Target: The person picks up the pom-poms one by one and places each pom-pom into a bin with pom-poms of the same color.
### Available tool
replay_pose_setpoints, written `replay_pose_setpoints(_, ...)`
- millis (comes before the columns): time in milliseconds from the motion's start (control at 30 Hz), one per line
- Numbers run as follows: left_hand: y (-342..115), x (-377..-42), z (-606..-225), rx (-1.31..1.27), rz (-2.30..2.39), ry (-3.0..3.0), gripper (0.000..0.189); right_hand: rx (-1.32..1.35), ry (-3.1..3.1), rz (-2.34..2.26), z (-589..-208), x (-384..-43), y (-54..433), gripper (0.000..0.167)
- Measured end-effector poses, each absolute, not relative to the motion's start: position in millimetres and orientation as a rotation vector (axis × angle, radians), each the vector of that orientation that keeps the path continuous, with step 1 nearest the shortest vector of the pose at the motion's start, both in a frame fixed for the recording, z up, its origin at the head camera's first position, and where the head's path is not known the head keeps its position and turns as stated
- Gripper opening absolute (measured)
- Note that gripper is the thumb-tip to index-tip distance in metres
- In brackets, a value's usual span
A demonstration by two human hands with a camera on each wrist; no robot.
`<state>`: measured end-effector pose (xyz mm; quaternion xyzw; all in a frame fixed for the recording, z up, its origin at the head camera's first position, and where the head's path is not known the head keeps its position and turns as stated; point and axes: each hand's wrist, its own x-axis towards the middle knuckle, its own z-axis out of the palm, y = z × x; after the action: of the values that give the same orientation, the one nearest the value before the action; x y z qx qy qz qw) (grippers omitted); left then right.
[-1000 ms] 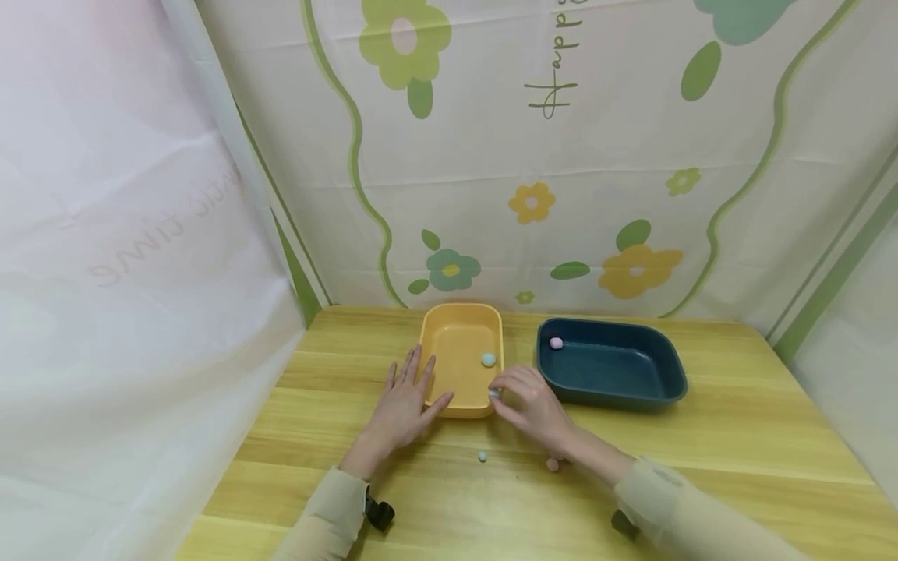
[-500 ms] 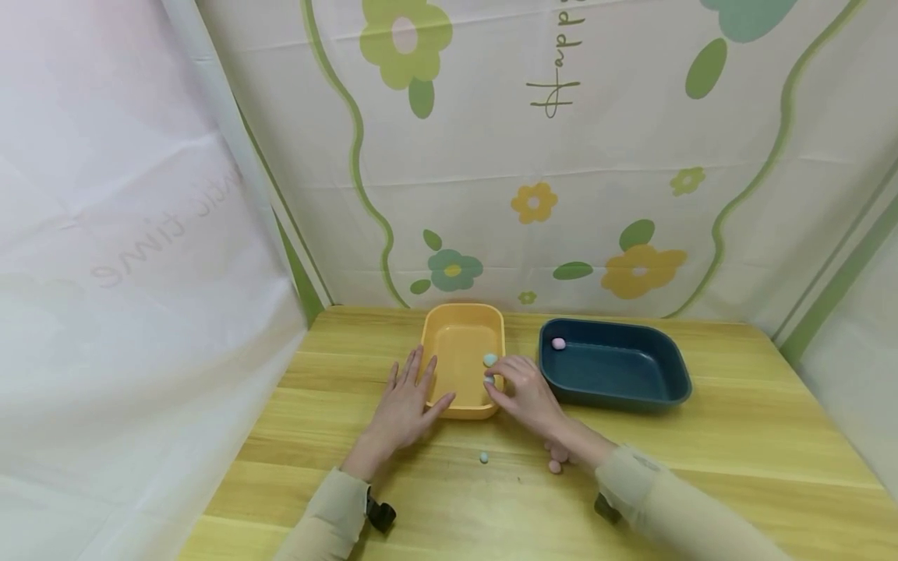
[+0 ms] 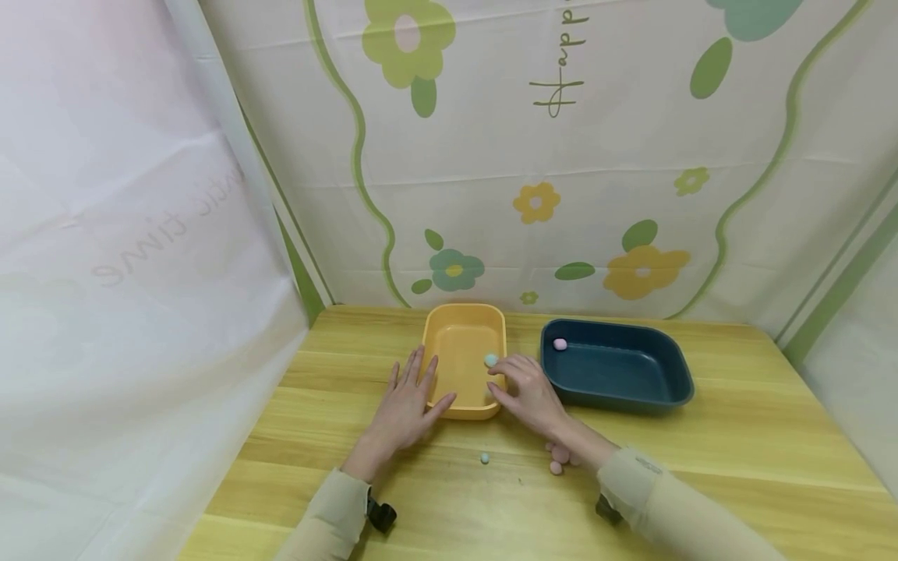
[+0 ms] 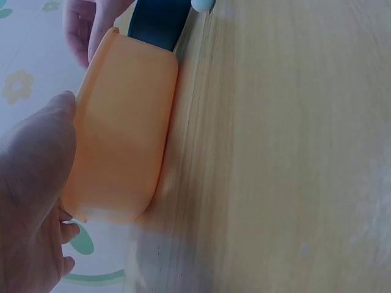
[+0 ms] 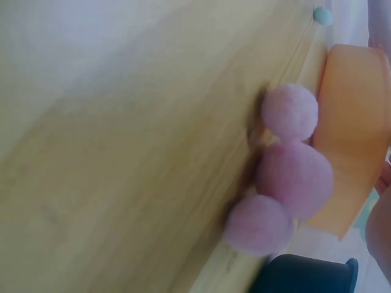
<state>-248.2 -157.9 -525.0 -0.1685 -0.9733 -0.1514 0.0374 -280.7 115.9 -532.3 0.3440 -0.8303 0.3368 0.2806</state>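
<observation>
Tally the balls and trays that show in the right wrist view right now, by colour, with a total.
Pink balls: 3
Light green ball: 1
Orange tray: 1
Dark blue tray: 1
Total: 6

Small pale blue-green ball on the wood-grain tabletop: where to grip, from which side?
Pinch the small pale blue-green ball across its middle, on two opposite sides, probably coming straight down from above. It's round, so no flank looks better than another, and it sits apart from the rounded rectangular yellow-orange tray and the cluster of round pink balls, leaving room all round.
</observation>
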Motion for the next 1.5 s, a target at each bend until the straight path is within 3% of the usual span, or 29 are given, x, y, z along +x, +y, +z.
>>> replay_pose_setpoints(800, -157.1, -249.0, -525.6, -0.514, -0.446, -2.974, 0.1, 1.081, -2.123, 0.977, -533.1, -216.6, 120.9, 0.05)
replay_pose_setpoints(1167, -157.3, -248.8, -525.6, -0.512, -0.44, -2.981, 0.1, 1.085, -2.231, 1.089, -544.2, -190.7, 115.7, 0.047)
replay_pose_setpoints(1500, -157.7, -248.1, -525.0, -0.515, -0.458, -2.984, 0.1, 1.118, -2.318, 1.145, -553.7, -187.9, 117.6, 0.023)
